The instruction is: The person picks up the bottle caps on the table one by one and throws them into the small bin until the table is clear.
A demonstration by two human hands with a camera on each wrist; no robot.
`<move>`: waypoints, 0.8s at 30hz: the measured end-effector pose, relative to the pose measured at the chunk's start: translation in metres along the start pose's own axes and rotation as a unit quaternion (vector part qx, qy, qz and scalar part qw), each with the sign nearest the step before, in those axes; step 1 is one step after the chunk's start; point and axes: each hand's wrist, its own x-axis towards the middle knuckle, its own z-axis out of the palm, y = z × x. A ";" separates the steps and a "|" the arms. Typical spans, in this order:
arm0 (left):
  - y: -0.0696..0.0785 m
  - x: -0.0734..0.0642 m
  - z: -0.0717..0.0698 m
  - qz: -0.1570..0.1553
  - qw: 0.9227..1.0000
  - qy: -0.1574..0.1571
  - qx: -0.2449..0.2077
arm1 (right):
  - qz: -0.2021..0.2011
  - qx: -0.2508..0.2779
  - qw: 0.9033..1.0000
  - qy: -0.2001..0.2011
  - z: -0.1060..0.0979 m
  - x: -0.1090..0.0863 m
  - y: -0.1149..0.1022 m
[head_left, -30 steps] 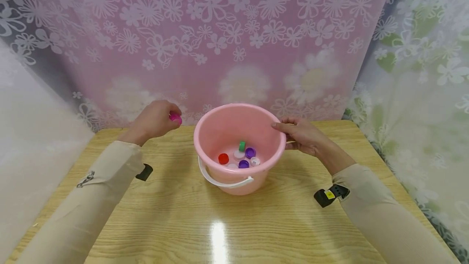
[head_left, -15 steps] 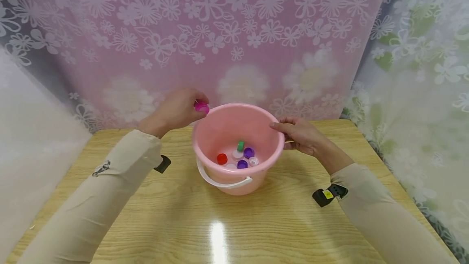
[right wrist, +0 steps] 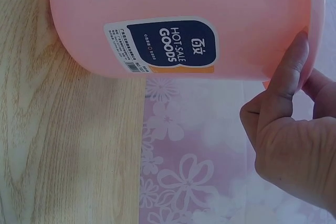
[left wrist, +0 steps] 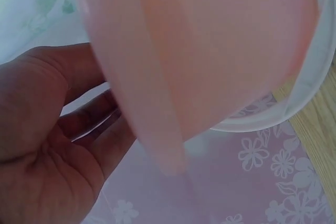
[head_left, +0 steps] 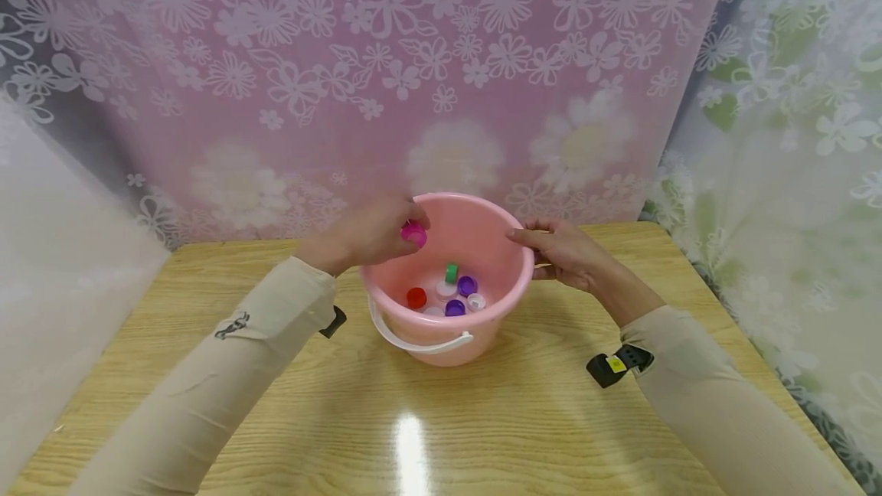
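A pink bucket stands upright on the wooden table, its white handle hanging down at the front. My left hand reaches over the bucket's left rim and pinches a magenta bottle cap above the opening. In the left wrist view the bucket wall hides that hand's fingertips and the cap. My right hand grips the right rim, thumb inside and fingers outside. On the bucket's floor lie several bottle caps, among them a red cap, a green cap and a purple cap.
The wooden table extends around the bucket. Behind it hangs a pink floral curtain, with a pale floral curtain at the right. A printed label is stuck to the bucket's side.
My left hand has carried the magenta cap rightward, from left of the bucket to over its opening. My right hand stays on the rim, and the caps inside lie as before.
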 end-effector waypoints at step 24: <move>-0.005 0.000 0.016 -0.016 1.000 -0.007 0.026 | 0.006 -0.001 1.000 0.006 0.000 0.002 0.000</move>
